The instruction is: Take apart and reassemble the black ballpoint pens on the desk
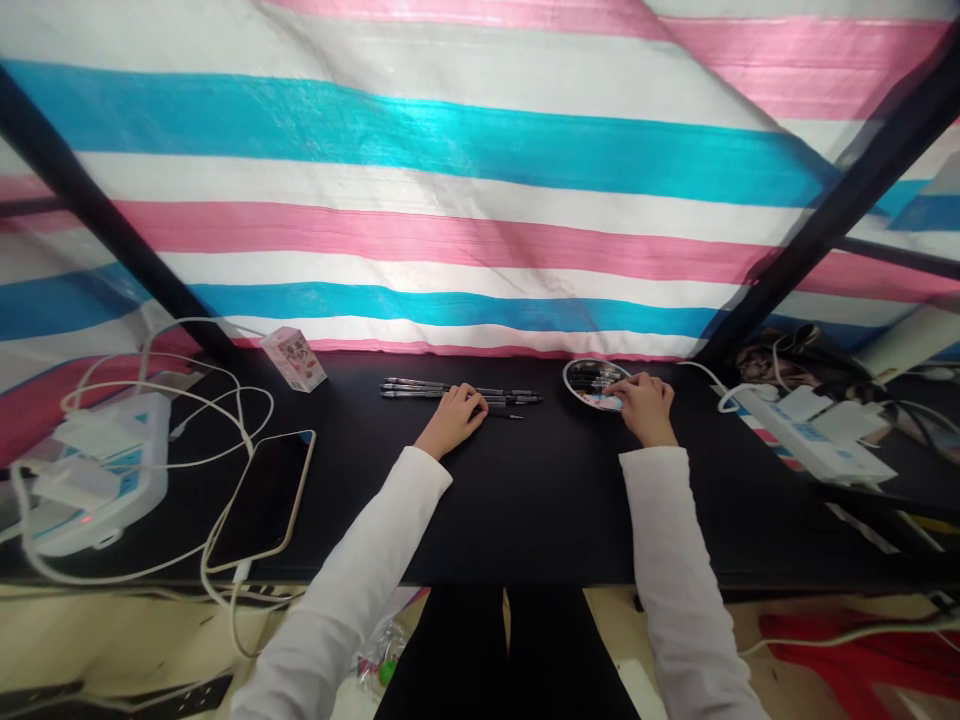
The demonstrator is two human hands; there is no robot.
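Observation:
My left hand point(453, 420) rests on the black table point(525, 500), its curled fingers lying over a row of dark pens point(420, 390) that lie side by side. A loose small pen part point(506, 414) lies just right of that hand. My right hand point(643, 405) reaches into a small round dish point(589, 378) with a shiny rim, fingers bent at its near edge; what they touch inside I cannot make out. Both arms wear white sleeves.
A phone point(262, 500) on a white cable lies at the left, beside a white power strip point(97, 470) with chargers. A small pink box point(294, 358) stands at the back left. Another power strip point(810, 440) sits at the right. A striped tarp point(480, 200) hangs behind.

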